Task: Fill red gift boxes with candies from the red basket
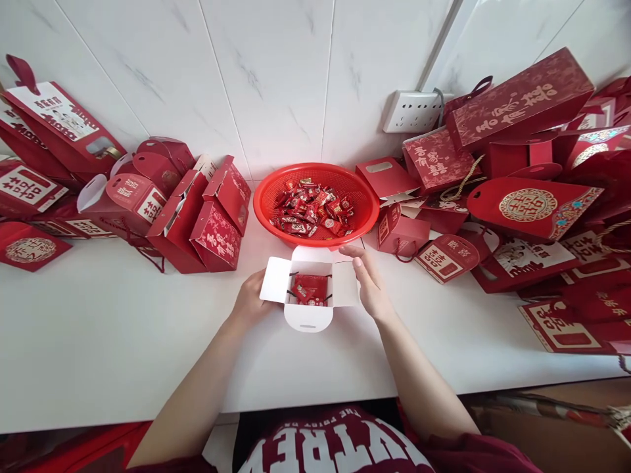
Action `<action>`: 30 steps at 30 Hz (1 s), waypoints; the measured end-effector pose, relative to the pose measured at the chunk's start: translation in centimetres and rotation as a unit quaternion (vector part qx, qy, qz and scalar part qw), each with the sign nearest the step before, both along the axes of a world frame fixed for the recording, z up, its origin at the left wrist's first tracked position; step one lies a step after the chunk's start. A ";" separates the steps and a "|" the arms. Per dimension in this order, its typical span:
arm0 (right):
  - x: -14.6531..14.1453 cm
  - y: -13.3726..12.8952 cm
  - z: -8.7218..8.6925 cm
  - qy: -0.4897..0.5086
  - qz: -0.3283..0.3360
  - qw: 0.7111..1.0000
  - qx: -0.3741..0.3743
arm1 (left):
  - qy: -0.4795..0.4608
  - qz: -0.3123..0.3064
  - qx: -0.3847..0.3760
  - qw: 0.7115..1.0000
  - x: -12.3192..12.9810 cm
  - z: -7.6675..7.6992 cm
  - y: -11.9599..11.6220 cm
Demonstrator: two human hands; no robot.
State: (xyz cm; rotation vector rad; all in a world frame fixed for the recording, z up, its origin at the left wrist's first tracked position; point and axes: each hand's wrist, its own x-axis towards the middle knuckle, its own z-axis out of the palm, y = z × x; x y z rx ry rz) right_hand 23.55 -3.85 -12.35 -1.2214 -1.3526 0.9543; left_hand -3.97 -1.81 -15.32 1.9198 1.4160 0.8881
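Veined white tiles (276, 66) back a smooth desk (123, 341). At near centre, a white-lined paperboard box (309, 314) spreads its flaps (275, 280) around glossy red packets (311, 288), before a round, perforated plastic basket (266, 205). The left hand's (250, 299) fingers are hidden, grip unclear; the right hand's (373, 289) stand loosely apart beside the right flap.

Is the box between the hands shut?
No, the box has its flaps spread open, showing red packets inside.

Left hand (249, 299) partly hidden; right hand (371, 284) loosely extended.
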 end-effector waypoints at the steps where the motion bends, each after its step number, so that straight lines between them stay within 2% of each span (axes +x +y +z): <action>1: 0.1 0.1 -0.1 0.009 -0.018 1.000 0.000 | 0.001 0.003 0.024 1.000 0.0 0.0 -0.1; 4: 0.4 0.2 -0.4 0.080 -0.033 0.996 0.017 | -0.021 0.008 0.139 0.990 0.4 -0.1 -0.7; 6: 0.4 0.1 -0.5 0.125 -0.018 0.991 0.052 | -0.056 -0.026 0.229 0.971 0.9 0.0 -1.1; 8: 0.3 -0.2 -0.3 0.132 0.014 0.987 0.090 | -0.070 -0.084 0.282 0.953 1.3 0.3 -1.2; 10: 0.3 -0.5 0.0 0.096 0.072 0.987 0.108 | -0.049 -0.137 0.292 0.945 1.6 0.7 -1.2; 12: 0.4 -0.7 0.4 0.012 0.175 0.979 0.105 | -0.019 -0.175 0.278 0.944 1.6 1.0 -1.1; 14: 0.4 -0.6 0.8 -0.089 0.269 0.952 0.112 | 0.007 -0.201 0.246 0.948 1.6 1.2 -1.0; 16: 0.3 -0.5 1.0 -0.161 0.311 0.926 0.139 | 0.024 -0.202 0.219 0.954 1.6 1.4 -1.0; 18: 0.0 -0.4 0.9 -0.186 0.307 0.919 0.161 | 0.029 -0.187 0.210 0.959 1.7 1.5 -0.9; 21: -0.4 -0.6 0.8 -0.167 0.295 0.929 0.151 | 0.014 -0.173 0.212 0.962 1.8 1.5 -0.9; 25: -1.1 -1.2 0.6 -0.146 0.221 0.958 0.108 | -0.012 -0.176 0.211 0.961 1.7 1.4 -1.0; 30: -2.5 -1.4 -0.1 -0.107 0.138 0.977 0.123 | -0.024 -0.153 0.253 0.955 1.8 1.4 -1.3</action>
